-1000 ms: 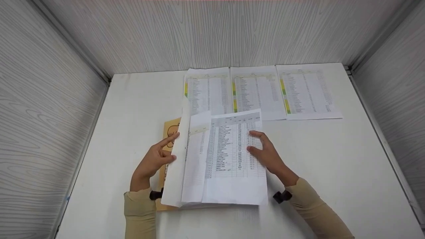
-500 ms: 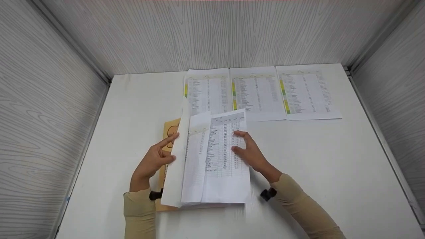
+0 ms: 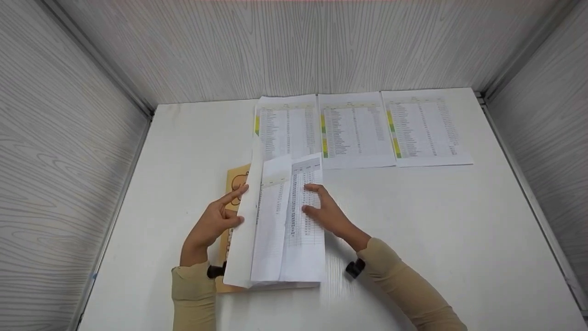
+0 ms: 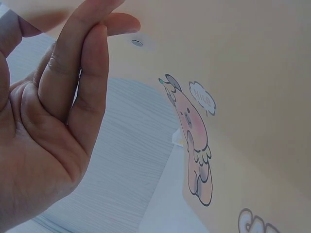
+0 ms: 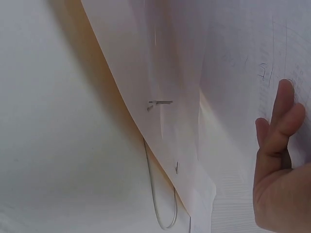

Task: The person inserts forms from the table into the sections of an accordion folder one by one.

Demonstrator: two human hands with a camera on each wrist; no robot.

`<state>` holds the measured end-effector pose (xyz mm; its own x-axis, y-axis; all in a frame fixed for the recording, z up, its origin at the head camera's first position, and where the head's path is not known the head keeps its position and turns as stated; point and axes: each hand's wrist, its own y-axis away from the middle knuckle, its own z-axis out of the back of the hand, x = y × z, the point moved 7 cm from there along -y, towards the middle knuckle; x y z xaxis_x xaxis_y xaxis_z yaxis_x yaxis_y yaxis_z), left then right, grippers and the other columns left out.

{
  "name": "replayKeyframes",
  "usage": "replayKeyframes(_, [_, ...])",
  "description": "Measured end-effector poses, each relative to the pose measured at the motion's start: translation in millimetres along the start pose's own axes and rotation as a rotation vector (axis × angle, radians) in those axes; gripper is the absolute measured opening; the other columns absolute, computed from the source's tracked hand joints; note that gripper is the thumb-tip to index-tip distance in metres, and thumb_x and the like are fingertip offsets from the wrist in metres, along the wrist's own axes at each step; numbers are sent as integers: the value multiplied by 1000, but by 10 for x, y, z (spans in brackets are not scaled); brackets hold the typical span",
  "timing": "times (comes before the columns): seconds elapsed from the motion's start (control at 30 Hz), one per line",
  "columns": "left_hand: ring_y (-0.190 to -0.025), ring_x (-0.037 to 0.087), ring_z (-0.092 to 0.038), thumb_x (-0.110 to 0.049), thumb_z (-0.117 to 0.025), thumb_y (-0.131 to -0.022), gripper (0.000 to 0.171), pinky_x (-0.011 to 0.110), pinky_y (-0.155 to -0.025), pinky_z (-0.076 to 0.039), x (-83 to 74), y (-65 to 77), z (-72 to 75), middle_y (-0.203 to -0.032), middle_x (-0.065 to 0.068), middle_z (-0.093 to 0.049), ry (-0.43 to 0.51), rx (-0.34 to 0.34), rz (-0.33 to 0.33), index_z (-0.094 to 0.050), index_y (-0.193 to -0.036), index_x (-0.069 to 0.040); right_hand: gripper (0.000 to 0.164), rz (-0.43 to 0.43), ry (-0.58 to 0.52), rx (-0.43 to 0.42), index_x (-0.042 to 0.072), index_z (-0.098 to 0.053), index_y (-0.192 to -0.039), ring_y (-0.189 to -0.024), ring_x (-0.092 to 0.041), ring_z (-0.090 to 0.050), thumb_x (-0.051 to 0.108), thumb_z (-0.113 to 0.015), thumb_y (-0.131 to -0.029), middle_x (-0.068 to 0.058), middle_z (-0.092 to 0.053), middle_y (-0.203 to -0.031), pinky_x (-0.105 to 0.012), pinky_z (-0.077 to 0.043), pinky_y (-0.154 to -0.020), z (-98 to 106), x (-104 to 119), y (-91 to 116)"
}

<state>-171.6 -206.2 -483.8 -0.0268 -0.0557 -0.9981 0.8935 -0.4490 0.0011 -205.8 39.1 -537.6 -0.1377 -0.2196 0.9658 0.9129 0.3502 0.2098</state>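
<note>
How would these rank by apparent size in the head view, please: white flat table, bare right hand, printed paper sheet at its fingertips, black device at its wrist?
Largest to smallest:
Table
Printed sheet
Right hand
Black device

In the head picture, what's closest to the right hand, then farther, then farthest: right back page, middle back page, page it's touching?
1. Touched page: against the right hand.
2. Middle back page: farther back.
3. Right back page: back and right.
</note>
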Motion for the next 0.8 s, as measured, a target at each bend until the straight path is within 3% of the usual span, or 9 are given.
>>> replayKeyframes(0.03, [-41, 7, -21, 7, -59, -86, 74, 27, -42, -23, 2, 0, 3, -65, -14, -45, 0, 0, 0, -25, -151, 1, 60, 5, -5, 17, 9, -32, -147, -108, -26, -59, 8, -59, -92, -17, -38, -147, -32, -50, -82, -6, 1, -5])
replayKeyframes(0.1, [-42, 8, -20, 7, -60, -86, 74, 27, -42, -22, 2, 1, 5, -72, -12, -47, 0, 0, -8, -25, -151, 1, 62, 8, -19, 54, 10, -30, -147, -104, -25, -62, 9, -59, -92, -19, -41, -145, -31, -52, -80, -4, 7, -3])
replayKeyframes(0.3, [-42, 17, -16, 9, -58, -86, 72, 31, -41, -19, -19, 4, 4, -67, -9, -42, 17, 21, -42, -24, -150, 5, 66, -23, -109, 132, 14, -21, -149, -90, -22, -69, 12, -57, -94, -24, -51, -131, -29, -54, -62, 93, -14, 64])
replayKeyframes(0.4, [-41, 17, -16, 8, -58, -86, 73, 31, -40, -20, -17, 1, 3, -54, -10, -34, 17, 16, -32, -24, -151, 3, 65, -43, -122, 135, 16, -20, -150, -82, -19, -69, 10, -55, -95, -24, -57, -125, -28, -50, -53, 149, -42, 102])
replayKeyframes(0.5, [-41, 12, -19, 8, -59, -86, 73, 28, -41, -22, -13, -3, 5, -93, -3, -56, 2, 3, -17, -26, -151, 1, 65, -40, -121, 145, 16, -19, -150, -81, -19, -70, 7, -53, -96, -24, -58, -126, -27, -49, -52, 161, -45, 126])
replayKeyframes(0.57, [-42, 9, -22, 8, -59, -86, 74, 25, -42, -24, -8, -6, 6, -127, 3, -48, -8, -4, -10, -26, -151, 0, 65, -42, -121, 147, 17, -19, -150, -83, -19, -70, 5, -52, -96, -24, -58, -127, -27, -50, -52, 151, -49, 127])
replayKeyframes(0.63, [-43, 7, -23, 8, -59, -86, 74, 24, -42, -26, -3, -10, 2, -133, 3, -42, -14, -5, -5, -27, -151, -1, 65, -43, -116, 147, 17, -19, -150, -85, -20, -70, 3, -51, -95, -24, -57, -127, -27, -51, -52, 130, -53, 119])
replayKeyframes(0.73, [-41, 8, -21, 8, -59, -85, 74, 24, -41, -25, 9, -14, -3, -87, -4, -55, -16, 2, 0, -26, -151, 0, 65, -39, -106, 158, 16, -19, -150, -87, -22, -70, 2, -50, -95, -24, -56, -127, -27, -52, -52, 81, -49, 98])
replayKeyframes(0.8, [-40, 8, -20, 8, -59, -85, 74, 24, -40, -24, 14, -15, -6, -59, -9, -39, -19, 4, 2, -26, -151, 0, 65, -37, -100, 169, 16, -20, -150, -87, -22, -69, 1, -50, -95, -25, -55, -127, -28, -52, -52, 42, -42, 81])
